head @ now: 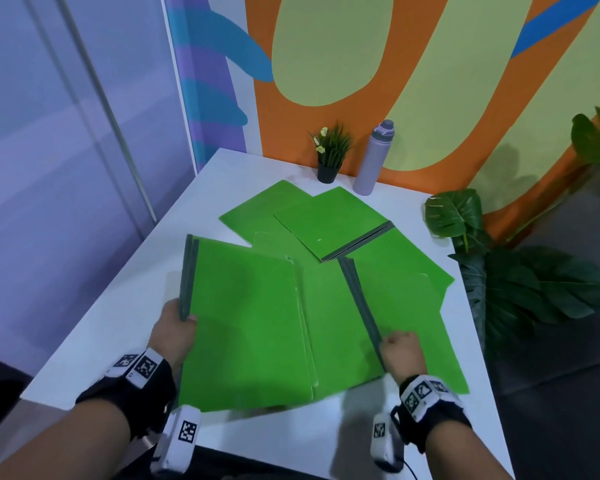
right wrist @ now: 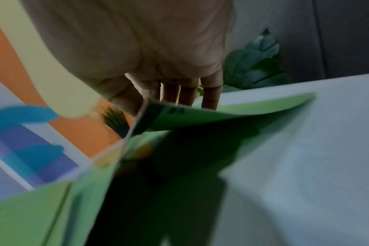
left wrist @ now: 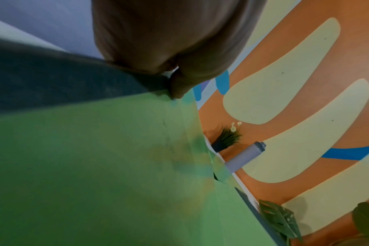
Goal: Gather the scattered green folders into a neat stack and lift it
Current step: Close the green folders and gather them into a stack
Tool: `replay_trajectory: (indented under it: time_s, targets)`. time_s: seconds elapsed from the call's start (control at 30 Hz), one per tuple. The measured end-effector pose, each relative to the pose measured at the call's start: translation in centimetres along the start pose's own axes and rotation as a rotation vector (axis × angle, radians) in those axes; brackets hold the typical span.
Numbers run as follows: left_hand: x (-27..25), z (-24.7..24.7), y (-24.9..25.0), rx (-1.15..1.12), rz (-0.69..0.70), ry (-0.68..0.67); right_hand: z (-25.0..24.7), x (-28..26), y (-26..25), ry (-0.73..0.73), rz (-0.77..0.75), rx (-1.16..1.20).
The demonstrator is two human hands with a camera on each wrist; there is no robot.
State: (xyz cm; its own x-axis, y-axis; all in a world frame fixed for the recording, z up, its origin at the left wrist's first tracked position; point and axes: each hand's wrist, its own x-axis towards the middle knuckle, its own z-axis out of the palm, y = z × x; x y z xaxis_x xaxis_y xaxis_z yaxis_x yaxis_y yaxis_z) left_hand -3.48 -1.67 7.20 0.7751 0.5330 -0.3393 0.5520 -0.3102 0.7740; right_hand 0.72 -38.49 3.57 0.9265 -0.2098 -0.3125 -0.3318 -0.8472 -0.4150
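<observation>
On the white table [head: 243,168], the left hand [head: 174,332] grips the grey spine of one flat green card folder [head: 250,327]. The right hand [head: 400,355] pinches another green folder's [head: 406,313] spine; more green folders [head: 329,220] lie overlapping behind.

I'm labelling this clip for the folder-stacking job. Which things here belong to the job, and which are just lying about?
Part of the job:
green folders, scattered and overlapping
left hand, gripping one folder's spine
right hand, gripping another folder's spine

Lying about:
small potted plant
lilac water bottle
white table
leafy plant
</observation>
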Motion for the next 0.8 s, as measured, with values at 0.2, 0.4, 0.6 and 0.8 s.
replay_trajectory:
  time_s: [0.2, 0.4, 0.6, 0.8]
  targets:
    - [-0.1, -1.9, 3.6, -0.04, 0.242, 0.056, -7.0, -4.5, -8.2, 0.332, -0.309, 0.559]
    - [-2.0, 0.1, 5.1, -0.4, 0.233, -0.088, -4.0, -9.2, -14.2, 0.126, -0.621, 0.447]
    - [-3.3, 0.4, 4.4, -0.38, 0.14, -0.113, 3.1, -11.9, -14.7, -0.146, -0.836, 0.14]
    - [-1.6, -2.6, 2.2, -0.364, 0.099, -0.023, 5.4, -4.0, -12.3, -0.205, -0.589, 0.158]
